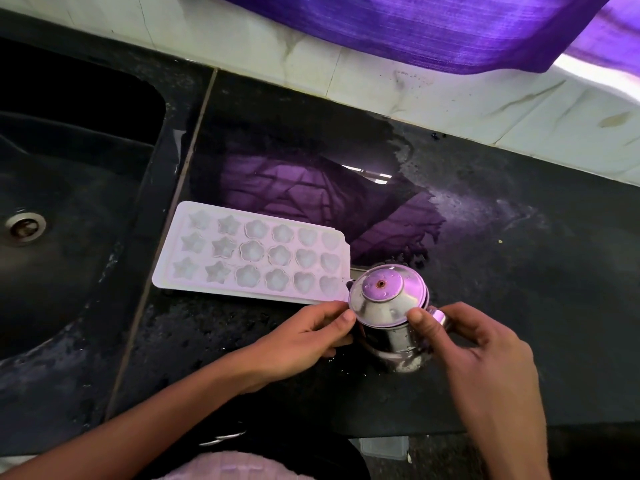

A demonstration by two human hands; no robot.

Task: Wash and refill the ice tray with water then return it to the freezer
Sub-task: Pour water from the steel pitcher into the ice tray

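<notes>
Our fingers [348, 316] pinch the rim of a steel lid [382, 296] from both sides: the left hand [304, 336] closes thumb and forefinger on its near-left edge, the right hand [485, 344] closes its fingertips on the near-right edge. The lid is domed, shiny, with a small hole where a knob would sit, and it tilts toward us over a steel jug [398, 344] that stands on the wet black tabletop [519, 271].

We take the jug as our landmark. The ice tray [256, 252] lies flat on the tabletop just left of the jug and a little beyond it, its near-right corner almost touching the lid. Its long axis runs from the jug leftward toward the sink [69, 202], which lies beyond the tray's far end. The left hand is the nearer one to the tray. Above and behind the jug, a purple cloth [415, 26] hangs over the pale tiled wall.

The tray is matte white plastic with three rows of star, flower and heart moulds; whether they hold water we cannot tell. We judge that the lid is coming off so that the jug can pour leftward into the moulds.
</notes>
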